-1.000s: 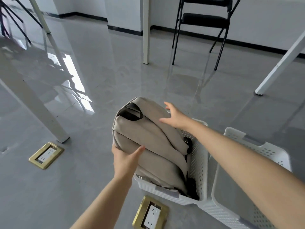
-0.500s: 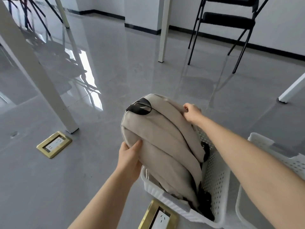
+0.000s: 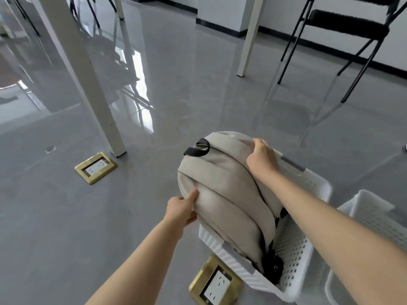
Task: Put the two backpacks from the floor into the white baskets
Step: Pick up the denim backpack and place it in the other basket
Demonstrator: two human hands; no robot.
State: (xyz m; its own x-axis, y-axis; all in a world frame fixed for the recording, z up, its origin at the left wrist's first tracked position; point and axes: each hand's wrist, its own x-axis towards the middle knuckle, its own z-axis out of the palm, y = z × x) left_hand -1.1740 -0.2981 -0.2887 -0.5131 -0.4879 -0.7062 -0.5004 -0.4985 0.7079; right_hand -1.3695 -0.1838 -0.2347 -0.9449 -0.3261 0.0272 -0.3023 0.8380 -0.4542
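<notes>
beige backpack (image 3: 222, 194) stands tilted in the white basket (image 3: 295, 256), top bulging over the rim. left hand (image 3: 180, 211) grips its near side, thumb pressed on the fabric; right hand (image 3: 261, 158) clutches its far top, fingers curled. second basket (image 3: 370, 219) sits just beside the first.

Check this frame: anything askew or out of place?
Yes: the beige backpack sits tilted in the white basket, its bottom inside and its top sticking out over the left rim. Left hand and right hand grip it. Nothing spilled or damaged.
</notes>
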